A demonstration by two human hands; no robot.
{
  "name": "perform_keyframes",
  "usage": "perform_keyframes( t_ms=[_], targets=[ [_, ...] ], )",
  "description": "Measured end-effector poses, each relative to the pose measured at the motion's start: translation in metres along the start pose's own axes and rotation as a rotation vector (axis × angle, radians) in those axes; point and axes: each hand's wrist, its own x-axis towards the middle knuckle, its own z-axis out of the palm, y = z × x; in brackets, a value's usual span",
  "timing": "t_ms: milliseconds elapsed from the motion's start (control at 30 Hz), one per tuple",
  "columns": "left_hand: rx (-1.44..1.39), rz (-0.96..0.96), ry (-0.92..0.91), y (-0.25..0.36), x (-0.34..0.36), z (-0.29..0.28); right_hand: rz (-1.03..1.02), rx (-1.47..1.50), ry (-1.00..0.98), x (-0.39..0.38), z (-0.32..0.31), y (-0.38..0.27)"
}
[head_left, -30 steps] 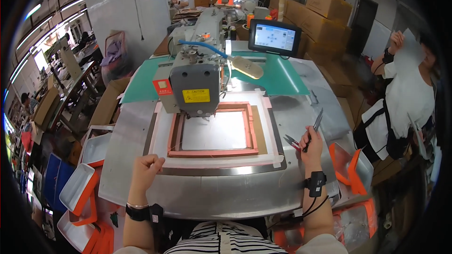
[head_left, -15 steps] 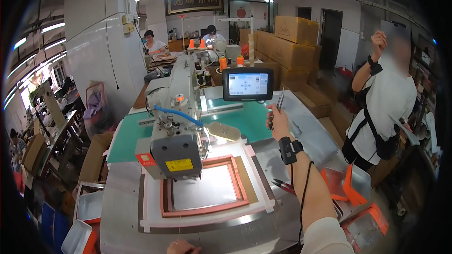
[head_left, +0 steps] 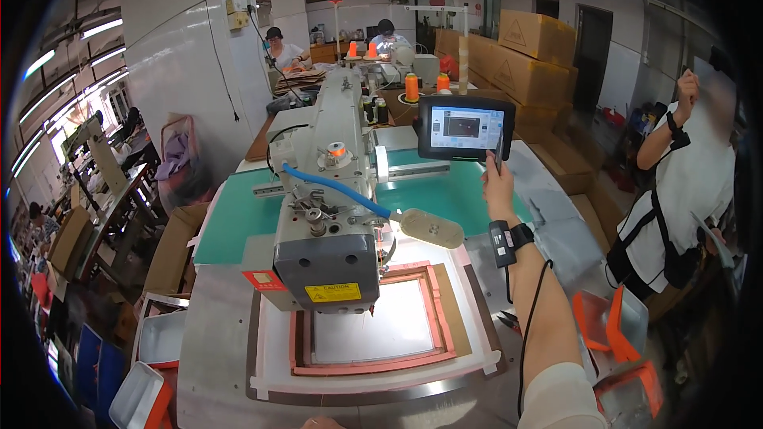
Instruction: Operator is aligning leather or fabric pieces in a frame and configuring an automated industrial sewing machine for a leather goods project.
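Observation:
My right hand point(head_left: 498, 183) is closed on slim metal tweezers point(head_left: 500, 145), held upright at the lower right of a touchscreen point(head_left: 466, 129) in a black casing. The tweezers overlap the screen; whether their tip touches it I cannot tell. In front of me stands a large sewing machine point(head_left: 326, 262) with a grey head. Beneath its head lies a rectangular frame edged in pink tape point(head_left: 441, 314), around a pale sheet point(head_left: 369, 326). Only a sliver of my left hand point(head_left: 322, 423) shows at the lower edge, near the table's front; its fingers are hidden.
A lamp point(head_left: 431, 228) on a blue flexible arm lights the frame. Small dark-handled snips point(head_left: 509, 320) lie beside my right forearm. Orange-and-white trays point(head_left: 141, 397) flank the table point(head_left: 214, 349). Cardboard boxes point(head_left: 532, 71) are stacked behind. A person in white point(head_left: 683, 175) stands at right.
My right hand has moved up to the touchscreen with the tweezers. The screen now shows a page with a dark panel. My left hand has slipped mostly below the lower edge, and the view has shifted.

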Motion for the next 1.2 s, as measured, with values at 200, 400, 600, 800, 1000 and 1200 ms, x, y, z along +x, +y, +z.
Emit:
perform_keyframes(
  t_ms=[200,400,600,800,1000,1200],
  targets=[
    [0.006,-0.039,-0.026,-0.002,-0.005,0.001,0.326,0.398,-0.17,-0.059,-0.052,-0.005],
    [0.005,-0.022,-0.028,0.002,-0.007,0.001,0.354,-0.049,-0.249,-0.117,-0.123,-0.001],
    [0.017,0.005,-0.014,-0.005,-0.005,0.001,-0.12,-1.157,-0.28,-0.175,-0.157,0.01],
    [0.064,0.003,-0.05,-0.014,-0.005,0.005,-0.186,-1.292,-0.275,-0.189,-0.153,0.008],
    [-0.218,-0.205,-0.007,-0.004,-0.015,-0.003,-0.12,-1.264,-0.289,-0.181,-0.168,0.001],
    [0.212,-0.052,0.109,0.017,0.042,-0.05,-0.148,-1.217,-0.277,-0.203,-0.17,-0.022]
  ],
)
